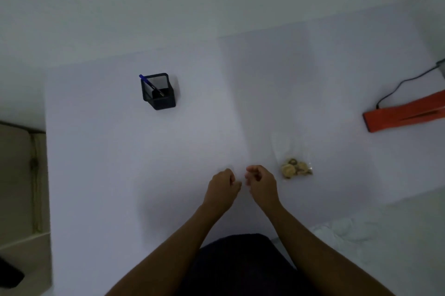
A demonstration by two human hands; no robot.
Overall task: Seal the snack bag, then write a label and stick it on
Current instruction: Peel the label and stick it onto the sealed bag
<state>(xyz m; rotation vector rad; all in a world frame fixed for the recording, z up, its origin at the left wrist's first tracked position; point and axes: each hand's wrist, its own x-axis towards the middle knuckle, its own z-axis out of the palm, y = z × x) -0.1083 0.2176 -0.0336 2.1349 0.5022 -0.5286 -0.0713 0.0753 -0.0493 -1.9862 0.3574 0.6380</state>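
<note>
White covering lies across the whole worktop (120,151), smooth and bare over most of its area. The person stands at the near edge with both forearms extended over it. The left hand (222,184) and right hand (261,183) sit close together near the middle of the near side, not touching, each loosely curled with fingers bent toward the thumb. Whether anything small is pinched between them cannot be told; the picture is blurred there.

The snack bag (292,163), clear plastic with pale round snacks gathered at its lower end, lies flat just to the right of the right hand, apart from it. Its upper, empty part extends away from the person. Whether its mouth is sealed cannot be told.

1 black mesh pen holder (160,93) stands upright, well apart to the far left, with 1 blue pen (150,84) leaning inside it. An orange sealer (404,116) lies at the right edge, a dark cable (397,88) running from its far end.
</note>
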